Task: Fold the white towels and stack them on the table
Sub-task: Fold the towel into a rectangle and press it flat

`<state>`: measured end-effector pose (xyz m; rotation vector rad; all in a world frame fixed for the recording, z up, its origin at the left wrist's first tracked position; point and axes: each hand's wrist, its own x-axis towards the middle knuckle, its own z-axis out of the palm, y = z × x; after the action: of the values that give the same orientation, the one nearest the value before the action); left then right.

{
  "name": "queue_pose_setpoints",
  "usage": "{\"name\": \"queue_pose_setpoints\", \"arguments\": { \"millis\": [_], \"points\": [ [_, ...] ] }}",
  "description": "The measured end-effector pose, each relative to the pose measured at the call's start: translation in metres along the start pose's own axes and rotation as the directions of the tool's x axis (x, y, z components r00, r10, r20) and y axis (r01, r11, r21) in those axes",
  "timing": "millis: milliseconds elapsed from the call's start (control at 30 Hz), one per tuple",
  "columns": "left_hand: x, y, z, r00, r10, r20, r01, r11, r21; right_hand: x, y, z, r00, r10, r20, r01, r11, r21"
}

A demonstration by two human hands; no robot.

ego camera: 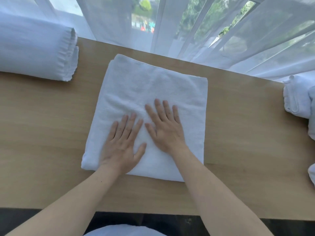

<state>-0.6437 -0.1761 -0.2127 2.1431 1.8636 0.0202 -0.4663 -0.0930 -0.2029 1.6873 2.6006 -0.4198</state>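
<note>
While flat on the folded towel (153, 86), both hands, left (121, 142) and right (164, 127), fingers straight, grasping nothing.

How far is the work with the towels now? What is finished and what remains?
Done: a stack of folded towels lies at the table's left. In hand: the left hand and right hand press flat on a folded towel in the middle. Left: stacking this one, and the crumpled towels at the right edge look unfolded.
</note>
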Motion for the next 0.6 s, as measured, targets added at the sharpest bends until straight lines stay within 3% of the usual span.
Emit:
{"name": "queue_pose_setpoints", "arguments": {
  "millis": [33, 100, 200, 233, 267, 333, 400, 433, 500, 600],
  "points": [
    [0.0, 0.0, 0.001, 1.0, -0.002, -0.007, 0.002, 1.0, -0.008, 0.01, 0.01, -0.003, 0.999, -0.024, 0.035, 0.025, 1.0, -0.018],
    [0.001, -0.001, 0.0, 1.0, -0.008, -0.027, 0.008, 1.0, -0.008, 0.036, 0.048, -0.009, 0.99, 0.129, 0.051, -0.126, 0.99, -0.056],
    [0.002, 0.0, -0.001, 0.999, -0.004, -0.042, 0.003, 1.0, -0.004, 0.072, 0.1, -0.037, 0.834, 0.546, 0.086, -0.545, 0.838, -0.026],
    [0.002, 0.0, 0.0, 0.999, -0.006, -0.049, 0.006, 1.0, -0.005, 0.078, 0.102, -0.044, 0.787, 0.615, 0.054, -0.615, 0.788, -0.022],
    [0.002, 0.0, 0.0, 0.999, -0.009, -0.054, 0.009, 1.0, -0.004, 0.08, 0.094, -0.045, 0.787, 0.617, -0.007, -0.617, 0.787, -0.024],
    [0.001, 0.0, 0.0, 0.998, -0.01, -0.062, 0.01, 1.0, -0.008, 0.074, 0.057, -0.036, 0.9, 0.42, -0.12, -0.421, 0.907, 0.017],
    [0.001, 0.0, 0.0, 0.997, -0.008, -0.08, 0.007, 1.0, -0.012, 0.049, 0.027, -0.019, 0.995, 0.078, -0.057, -0.08, 0.997, -0.023],
    [0.002, 0.0, 0.001, 0.996, -0.004, -0.089, 0.003, 1.0, -0.01, 0.039, 0.028, -0.014, 1.0, 0.01, 0.011, -0.009, 0.999, -0.042],
    [0.002, 0.0, 0.001, 0.996, -0.001, -0.091, -0.001, 1.0, -0.014, 0.045, 0.062, -0.013, 0.986, 0.16, 0.043, -0.159, 0.987, -0.021],
    [0.003, 0.0, 0.001, 0.995, 0.003, -0.095, -0.005, 1.0, -0.023, 0.074, 0.106, -0.036, 0.849, 0.525, 0.06, -0.528, 0.849, 0.037]
  ]
}}
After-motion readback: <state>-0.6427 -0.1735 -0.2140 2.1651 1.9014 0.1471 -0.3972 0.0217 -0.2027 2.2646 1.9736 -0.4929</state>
